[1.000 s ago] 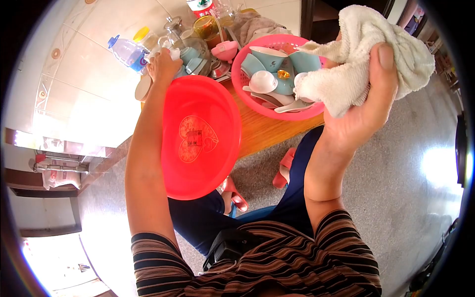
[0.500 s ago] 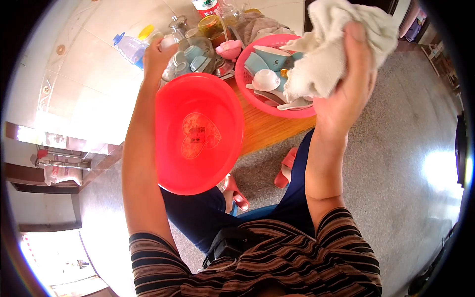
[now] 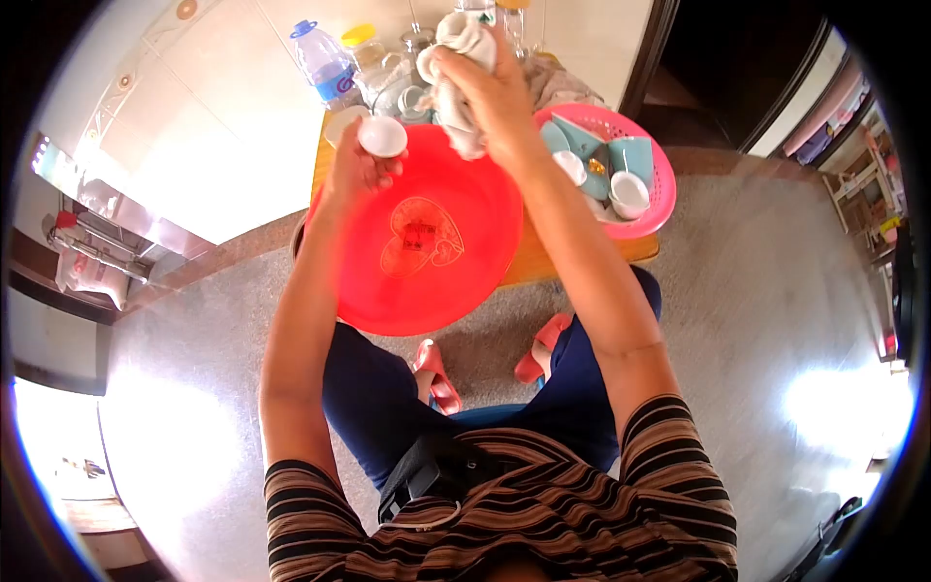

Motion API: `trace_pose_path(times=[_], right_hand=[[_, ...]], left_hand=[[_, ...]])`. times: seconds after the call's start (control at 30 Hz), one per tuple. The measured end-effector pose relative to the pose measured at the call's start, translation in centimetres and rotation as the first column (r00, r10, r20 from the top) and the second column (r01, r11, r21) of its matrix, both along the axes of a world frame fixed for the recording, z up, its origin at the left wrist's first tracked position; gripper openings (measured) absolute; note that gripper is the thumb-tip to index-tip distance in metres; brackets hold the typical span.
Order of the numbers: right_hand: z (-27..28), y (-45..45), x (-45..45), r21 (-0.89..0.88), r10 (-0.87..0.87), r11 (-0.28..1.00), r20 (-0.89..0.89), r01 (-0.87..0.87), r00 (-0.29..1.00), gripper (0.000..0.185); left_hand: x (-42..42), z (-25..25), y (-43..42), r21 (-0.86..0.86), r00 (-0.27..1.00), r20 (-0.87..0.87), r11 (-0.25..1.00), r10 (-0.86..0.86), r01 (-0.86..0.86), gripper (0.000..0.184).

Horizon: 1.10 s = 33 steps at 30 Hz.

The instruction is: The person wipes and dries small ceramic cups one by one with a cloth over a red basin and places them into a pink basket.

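A small white cup (image 3: 382,137) is in my left hand (image 3: 355,173), its mouth facing up toward me, over the left side of a red basin (image 3: 427,291). My right hand (image 3: 493,97) grips a bunched white cloth (image 3: 456,92), raised over the basin's far edge. The basin has a heart pattern on its bottom and no water shows in it. To the right stands a pink basket (image 3: 663,184) with several light-blue bowls (image 3: 632,155) and a white cup (image 3: 629,194) lying in it.
Plastic bottles (image 3: 322,64), a yellow-lidded jar (image 3: 361,48) and glassware stand along the tiled wall. A greyish towel (image 3: 558,82) lies behind the basket. The wooden table's edge (image 3: 543,268) shows in front, above my knees.
My right hand has brought the cloth left, from above the basket to above the basin. My left hand has come back from the glassware with a white cup. The view has shifted.
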State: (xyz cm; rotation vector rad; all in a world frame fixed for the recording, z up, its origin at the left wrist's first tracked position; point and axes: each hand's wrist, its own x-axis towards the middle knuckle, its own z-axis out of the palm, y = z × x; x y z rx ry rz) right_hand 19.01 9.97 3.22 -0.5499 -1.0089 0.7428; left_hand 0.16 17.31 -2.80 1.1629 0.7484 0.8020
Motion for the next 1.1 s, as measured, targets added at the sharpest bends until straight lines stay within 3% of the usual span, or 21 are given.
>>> trace_pose_path(times=[0.1, 0.13, 0.17, 0.2, 0.23, 0.27, 0.33, 0.5, 0.57, 0.63, 0.7, 0.73, 0.8, 0.83, 0.87, 0.9, 0.93, 1.0, 1.03, 1.07, 1.1], right_hand=[[-0.9, 5.1, -2.5, 0.019, -0.166, 0.986, 0.015, 0.166, 0.986, 0.024], [-0.4, 4.4, -3.4, -0.122, -0.106, 0.987, 0.015, 0.107, 0.994, 0.024], [-0.3, 4.1, -4.7, -0.07, -0.189, 0.979, 0.017, 0.19, 0.982, 0.027], [-1.9, 5.5, -5.0, 0.054, -0.373, 0.926, 0.28, 0.374, 0.884, 0.029], [-2.7, 5.9, -5.4, 0.219, -0.539, 0.837, 0.491, 0.502, 0.684, 0.031], [-3.8, 6.1, -5.6, 0.22, -0.533, 0.841, 0.497, 0.495, 0.685, 0.031], [-4.3, 3.7, -5.6, 0.25, -0.42, 0.873, 0.821, 0.418, 0.386, 0.036], [-4.9, 3.9, -4.6, 0.374, -0.465, 0.884, 0.766, 0.281, 0.443, 0.04], [-4.9, 4.0, -4.3, 0.47, -0.549, 0.833, 0.769, 0.292, 0.327, 0.035], [-5.2, 4.0, -4.3, 0.429, -0.484, 0.873, 0.818, 0.233, 0.309, 0.032], [-5.4, 3.8, -4.4, 0.207, -0.305, 0.932, 0.891, 0.297, 0.337, 0.037], [-5.3, 3.8, -4.5, 0.204, -0.302, 0.933, 0.893, 0.297, 0.335, 0.037], [-5.3, 3.9, -4.7, 0.144, -0.239, 0.907, 0.949, 0.395, 0.204, 0.035], [-5.3, 4.1, -4.5, 0.142, -0.235, 0.909, 0.951, 0.393, 0.2, 0.035], [-5.3, 4.4, -4.2, -0.149, 0.021, 0.952, 0.902, 0.267, 0.43, 0.034], [-5.3, 4.7, -4.1, -0.404, 0.28, 0.912, 0.747, 0.078, 0.603, 0.032], [-5.5, 4.8, -4.2, -0.405, 0.283, 0.911, 0.749, 0.076, 0.6, 0.032], [-5.6, 5.0, -4.3, -0.426, 0.402, 0.869, 0.306, -0.253, 0.863, 0.034], [-5.7, 5.0, -4.5, -0.429, 0.401, 0.869, 0.315, -0.248, 0.86, 0.034], [-6.0, 4.9, -5.0, -0.247, 0.127, 0.969, 0.59, 0.028, 0.798, 0.035], [-6.4, 4.8, -5.3, 0.01, -0.171, 0.967, 0.767, 0.255, 0.618, 0.035]], left_hand=[[-0.2, -1.1, 0.5, -0.055, 0.999, -0.024, 0.998, -0.024, 0.022, 0.054], [-0.1, -0.5, 0.1, -0.044, 1.0, -0.012, 0.999, -0.019, 0.019, 0.054], [0.2, -0.2, -0.5, -0.081, 1.0, -0.007, 0.997, 0.01, -0.01, 0.052], [0.4, 0.2, -0.8, -0.122, 0.999, -0.002, 0.992, 0.041, -0.041, 0.05], [0.5, 0.3, -0.8, -0.121, 0.999, 0.006, 0.991, 0.048, -0.047, 0.05], [0.5, 0.4, -0.7, -0.141, 0.995, 0.058, 0.987, 0.084, -0.075, 0.05], [0.4, 0.5, -0.2, -0.136, 0.981, 0.112, 0.98, 0.158, -0.142, 0.045], [-0.3, 1.3, -0.1, -0.058, 0.947, 0.163, 0.961, 0.275, -0.269, 0.046], [-0.4, 1.6, -0.3, -0.009, 0.96, 0.046, 0.961, 0.276, -0.276, 0.048], [-0.3, 1.2, -0.6, 0.038, 0.953, -0.014, 0.953, 0.302, -0.301, 0.049], [-0.3, 1.1, -0.8, 0.121, 0.937, -0.174, 0.95, 0.304, -0.286, 0.052], [-0.1, 1.1, -0.7, 0.117, 0.937, -0.173, 0.951, 0.302, -0.285, 0.052], [0.0, 0.9, -0.5, 0.236, 0.919, -0.213, 0.93, 0.333, -0.282, 0.057], [0.0, 0.4, -0.2, 0.231, 0.919, -0.21, 0.931, 0.333, -0.285, 0.057], [-0.2, -0.2, 0.1, 0.313, 0.946, -0.144, 0.921, 0.29, -0.234, 0.053], [-0.3, -0.4, 0.2, 0.396, 0.967, -0.082, 0.899, 0.24, -0.189, 0.049], [-0.4, -0.5, 0.2, 0.394, 0.967, -0.08, 0.899, 0.243, -0.193, 0.049], [-0.1, -0.5, 0.3, 0.293, 0.967, -0.093, 0.935, 0.236, -0.2, 0.06], [-0.1, -0.4, 0.4, 0.291, 0.968, -0.083, 0.935, 0.235, -0.202, 0.06], [-0.3, -0.3, 0.4, 0.162, 0.969, -0.099, 0.964, 0.227, -0.209, 0.054], [-0.4, -0.2, 0.3, 0.027, 0.97, -0.117, 0.977, 0.213, -0.211, 0.049]])
